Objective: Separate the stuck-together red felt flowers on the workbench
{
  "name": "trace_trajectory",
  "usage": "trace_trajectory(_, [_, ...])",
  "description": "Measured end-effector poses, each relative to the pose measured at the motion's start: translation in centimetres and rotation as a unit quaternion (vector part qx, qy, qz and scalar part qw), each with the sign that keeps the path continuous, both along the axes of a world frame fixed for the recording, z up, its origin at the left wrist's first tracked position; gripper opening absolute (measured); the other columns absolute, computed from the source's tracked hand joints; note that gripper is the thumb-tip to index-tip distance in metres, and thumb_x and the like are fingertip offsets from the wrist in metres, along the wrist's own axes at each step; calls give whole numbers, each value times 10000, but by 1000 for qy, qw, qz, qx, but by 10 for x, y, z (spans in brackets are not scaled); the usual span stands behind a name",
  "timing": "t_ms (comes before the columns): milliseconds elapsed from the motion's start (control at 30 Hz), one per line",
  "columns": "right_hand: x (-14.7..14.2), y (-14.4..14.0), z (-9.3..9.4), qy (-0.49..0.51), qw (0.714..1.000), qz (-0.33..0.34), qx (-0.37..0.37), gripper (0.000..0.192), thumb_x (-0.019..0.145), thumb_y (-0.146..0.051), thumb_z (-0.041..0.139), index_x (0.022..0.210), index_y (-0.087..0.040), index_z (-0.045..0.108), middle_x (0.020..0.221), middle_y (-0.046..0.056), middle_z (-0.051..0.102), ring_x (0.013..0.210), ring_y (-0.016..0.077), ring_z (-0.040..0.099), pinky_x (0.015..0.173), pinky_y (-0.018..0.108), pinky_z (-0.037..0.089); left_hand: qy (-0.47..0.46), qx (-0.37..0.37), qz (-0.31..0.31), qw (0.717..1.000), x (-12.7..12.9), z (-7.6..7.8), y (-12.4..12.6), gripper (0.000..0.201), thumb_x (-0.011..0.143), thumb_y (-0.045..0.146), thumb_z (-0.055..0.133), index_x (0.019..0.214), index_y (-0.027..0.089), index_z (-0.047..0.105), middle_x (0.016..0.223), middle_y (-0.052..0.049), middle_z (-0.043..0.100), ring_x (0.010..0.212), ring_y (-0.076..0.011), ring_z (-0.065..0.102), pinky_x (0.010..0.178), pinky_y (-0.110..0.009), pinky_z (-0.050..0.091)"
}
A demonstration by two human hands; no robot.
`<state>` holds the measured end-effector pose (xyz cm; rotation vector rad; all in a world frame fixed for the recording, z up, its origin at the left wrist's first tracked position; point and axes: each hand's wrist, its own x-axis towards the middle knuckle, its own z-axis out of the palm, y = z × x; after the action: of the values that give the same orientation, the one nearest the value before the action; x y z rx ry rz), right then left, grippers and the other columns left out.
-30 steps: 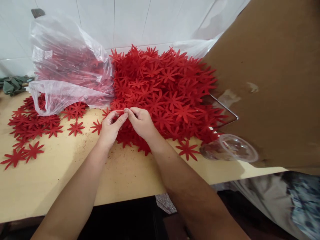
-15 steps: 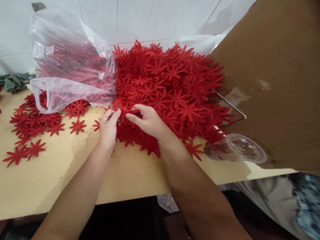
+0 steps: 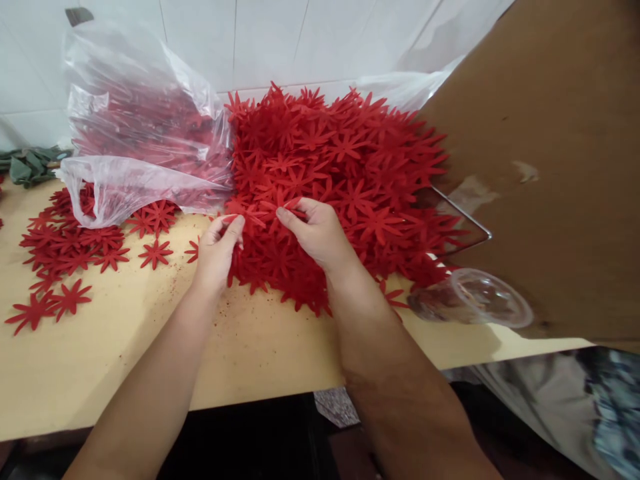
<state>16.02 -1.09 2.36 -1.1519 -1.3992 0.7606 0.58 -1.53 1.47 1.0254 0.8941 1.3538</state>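
Right hand (image 3: 320,230) has shifted further right, so the gap to the left hand (image 3: 215,247) is wider than half a second ago; left hand roughly where it was. Both hands closed in thumb-and-finger pinches. Left one grips a thin red cutout (image 3: 231,219) by its edge; right one pinches a red petal piece (image 3: 294,203). One flower between them or two separate pieces? Can't tell from where I stand, red against red.

Held pieces sit just in front of the big pile of red flowers (image 3: 345,147), above its near left edge. Pile lies on the pale table (image 3: 260,360), beside a clear plastic bag (image 3: 145,183) with more red inside. Loose flowers (image 3: 75,233) lie partly beneath the bag's mouth; a single flower (image 3: 155,254) lies flat nearby. Clear plastic cup (image 3: 500,303) on its side, right of the pile, near a brown cardboard panel (image 3: 560,167).

Handling, my guess: very light, soft, felt-like or fabric, bends easily, not slippery. Narrow petals would fold or fray if tugged at the tips; the joined centre looks the sturdier hold. Layers likely cling together, so a fingertip pinch at one edge suits better than a full grab.
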Motion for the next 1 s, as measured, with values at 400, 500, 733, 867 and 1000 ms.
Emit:
trace_trajectory(400, [4,8,-7,-3,995,-84,58,266,747,-463,534,778,-200,521,714,6,558,682,121,528,655,277,445,67,-106,-79,989,4,4,-8,342,840,414,365,1078,223,520,719,-1,514,614,-94,485,536,-212,401])
trace_trajectory(500, [5,10,-9,-9,995,-73,68,266,720,-431,578,845,-200,539,836,35,612,786,141,574,759,317,472,67,-110,-80,988,5,5,-8,402,763,175,447,1159,241,472,806,-2,556,668,-94,522,577,-213,432])
trace_trajectory(733, [13,15,-19,-62,976,-188,95,290,774,-456,507,867,-185,549,820,73,603,802,184,574,779,387,466,62,-48,-56,995,6,-1,-2,458,682,35,518,1110,197,505,724,24,572,672,-71,548,631,-194,456])
trace_trajectory(867, [12,9,-15,-186,929,-277,160,477,750,-542,501,1053,-175,521,1078,147,528,1065,274,482,925,516,341,49,-28,-55,997,6,1,-1,399,665,18,547,1028,183,557,652,40,578,608,-61,542,624,-194,462])
trace_trajectory(1000, [-1,-3,-3,-215,935,-231,165,516,750,-553,498,1129,-202,499,1152,143,487,1144,291,419,953,520,310,52,-35,-41,997,6,0,0,364,666,17,549,988,183,582,581,52,557,530,-56,512,556,-187,446])
